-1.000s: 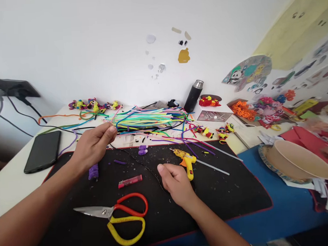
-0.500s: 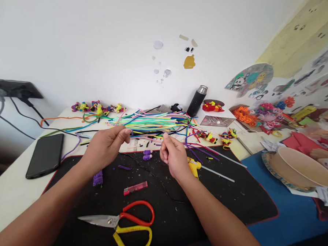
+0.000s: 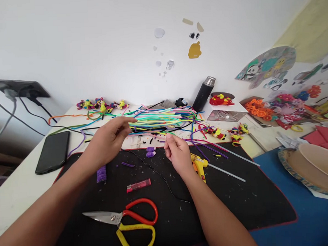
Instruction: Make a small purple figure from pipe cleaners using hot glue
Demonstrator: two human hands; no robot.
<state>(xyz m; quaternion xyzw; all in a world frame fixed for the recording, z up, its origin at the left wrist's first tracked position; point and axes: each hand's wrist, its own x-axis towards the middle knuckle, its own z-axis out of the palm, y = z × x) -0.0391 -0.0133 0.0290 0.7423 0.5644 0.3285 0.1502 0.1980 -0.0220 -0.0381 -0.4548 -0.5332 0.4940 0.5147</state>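
Observation:
My left hand is raised in front of the pile of pipe cleaners, its thumb and forefinger apart with nothing visible between them. My right hand is closed in a pinch over the back edge of the black mat. A thin pink pipe cleaner runs leftward from its fingertips. Between the hands, two small purple coiled pieces lie on the mat. A larger purple coiled piece rests below my left wrist. Beside my right wrist is a yellow glue gun.
Scissors with red and yellow handles and a pink lighter lie on the mat. A phone is at left. A black flask leans at the back, near pipe-cleaner figures. A bowl is at right.
My left thumb and forefinger have parted from a pinch. My right hand stays pinched. The view has shifted slightly, so the table's things sit a little differently in frame.

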